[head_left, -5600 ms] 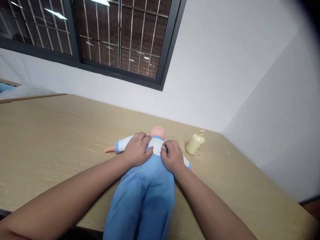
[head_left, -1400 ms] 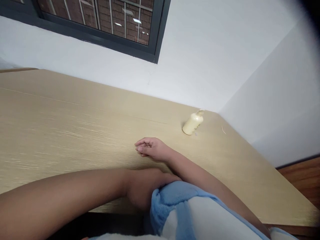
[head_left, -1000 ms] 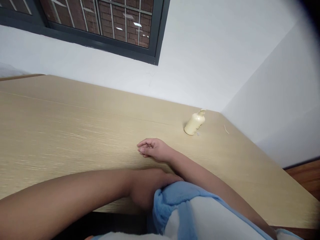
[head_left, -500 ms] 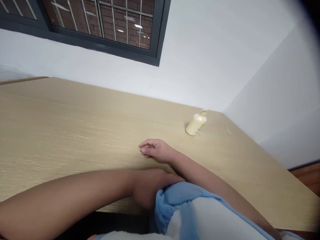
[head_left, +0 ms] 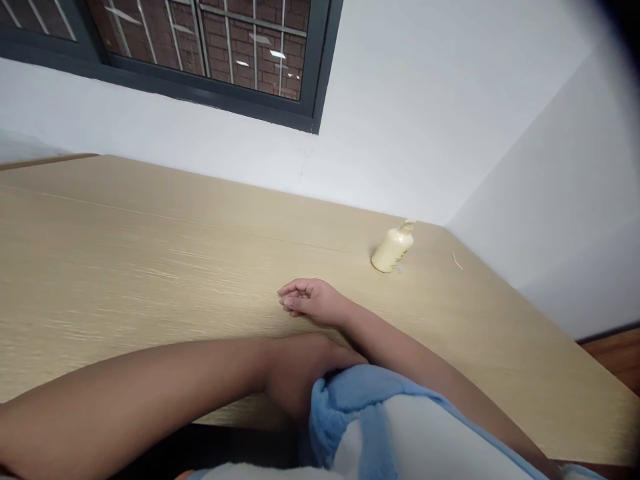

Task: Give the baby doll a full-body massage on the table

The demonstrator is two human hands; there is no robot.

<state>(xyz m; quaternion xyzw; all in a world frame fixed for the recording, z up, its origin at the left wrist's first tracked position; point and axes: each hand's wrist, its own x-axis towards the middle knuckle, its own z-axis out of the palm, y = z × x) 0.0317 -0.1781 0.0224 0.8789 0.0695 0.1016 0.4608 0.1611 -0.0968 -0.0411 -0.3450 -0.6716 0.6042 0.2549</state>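
Tabletop (head_left: 150,253): opaque bottle (head_left: 391,252); right fingers (head_left: 302,285) half-curled, empty; left fingers (head_left: 346,359) on doll (head_left: 370,388), grip unclear.

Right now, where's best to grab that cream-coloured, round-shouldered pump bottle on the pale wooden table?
Probably around the wide body of the cream-coloured bottle, below its narrow pump top. I'd come from the near side, where the bare right hand is: the bottle stands upright, and the white wall rises behind it.

Bright refls. on window (head_left: 240,50), UR vignette
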